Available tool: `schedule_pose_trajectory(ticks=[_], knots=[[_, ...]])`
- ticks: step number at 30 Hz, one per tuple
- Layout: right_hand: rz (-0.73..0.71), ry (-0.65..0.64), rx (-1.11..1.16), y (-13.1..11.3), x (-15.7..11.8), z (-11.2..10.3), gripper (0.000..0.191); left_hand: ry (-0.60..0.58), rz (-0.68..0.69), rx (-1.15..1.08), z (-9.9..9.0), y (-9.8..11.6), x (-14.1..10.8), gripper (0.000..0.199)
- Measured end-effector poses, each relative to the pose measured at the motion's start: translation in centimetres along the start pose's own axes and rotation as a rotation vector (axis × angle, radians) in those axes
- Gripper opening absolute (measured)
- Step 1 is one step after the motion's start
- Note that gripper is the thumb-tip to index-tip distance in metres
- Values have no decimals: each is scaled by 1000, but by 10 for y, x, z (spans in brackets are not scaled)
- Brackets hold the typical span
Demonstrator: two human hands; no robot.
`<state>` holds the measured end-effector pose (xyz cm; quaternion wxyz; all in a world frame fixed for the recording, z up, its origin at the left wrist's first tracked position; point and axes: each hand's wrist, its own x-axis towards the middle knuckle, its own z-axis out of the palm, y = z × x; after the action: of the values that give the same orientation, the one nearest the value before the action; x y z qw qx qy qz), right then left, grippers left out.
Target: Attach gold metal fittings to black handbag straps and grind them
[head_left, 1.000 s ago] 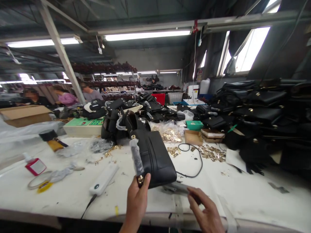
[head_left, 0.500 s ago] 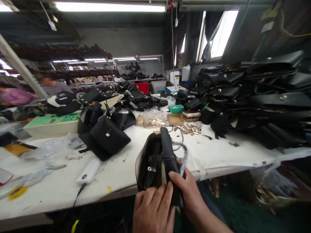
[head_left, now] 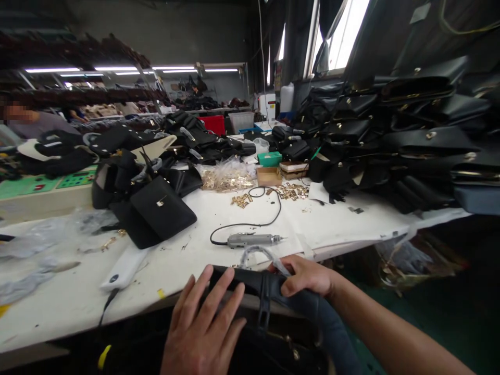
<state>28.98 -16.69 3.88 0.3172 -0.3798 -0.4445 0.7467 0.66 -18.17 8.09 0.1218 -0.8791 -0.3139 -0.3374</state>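
Observation:
A black handbag [head_left: 253, 281] lies low in front of me at the table's near edge, its mouth facing me and metal fittings showing inside. My left hand [head_left: 207, 317] rests on its left part with the fingers spread. On the right, my right hand [head_left: 308, 276] grips the bag's upper edge, thumb on the near side, beside the plastic-wrapped handle [head_left: 260, 251]. Just beyond the bag, a grey electric screwdriver [head_left: 253, 239] lies on the white table, bit pointing right, with its black cord curling behind. The bag's lower part is dark and partly hidden.
Black bags [head_left: 162, 211] stand on the left, near a white corded device [head_left: 123, 268]. Gold metal fittings [head_left: 289, 191] lie loose by a cardboard box [head_left: 269, 176] and a green box [head_left: 269, 158]. Stacked black bags [head_left: 422, 140] fill the right. A person [head_left: 37, 122] is at far left.
The handbag has come down nearer to me and turned sideways. My left hand's fingers have spread from their earlier bunched hold. The screwdriver now shows, and the view has swung right and downward.

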Motion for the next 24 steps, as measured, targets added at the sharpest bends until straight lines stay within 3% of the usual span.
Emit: schedule_pose_trajectory(ticks=[3, 6, 11, 13, 16, 18, 20, 24], knots=[[68, -28, 55, 16, 19, -7, 46, -48, -60, -36, 11, 3, -3, 31], [117, -100, 24, 27, 33, -13, 48, -118, -33, -101, 22, 2, -5, 33], [136, -126, -171, 24, 45, -14, 43, -153, -53, -254, 44, -9, -8, 27], [36, -12, -405, 17, 50, -15, 40, -171, -47, -281, 54, -13, -10, 29], [-253, 384, -862, 8, 62, -21, 34, -182, -83, -297, 67, -16, -9, 28], [-381, 557, -1160, 4, 74, -28, 37, -183, -139, -301, 72, -17, -3, 20], [-339, 531, -1372, 2, 85, -35, 41, -259, -210, -304, 73, -19, 7, 20], [-203, 426, -1471, 0, 96, -52, 34, -593, -442, -370, 72, -36, 26, 42]])
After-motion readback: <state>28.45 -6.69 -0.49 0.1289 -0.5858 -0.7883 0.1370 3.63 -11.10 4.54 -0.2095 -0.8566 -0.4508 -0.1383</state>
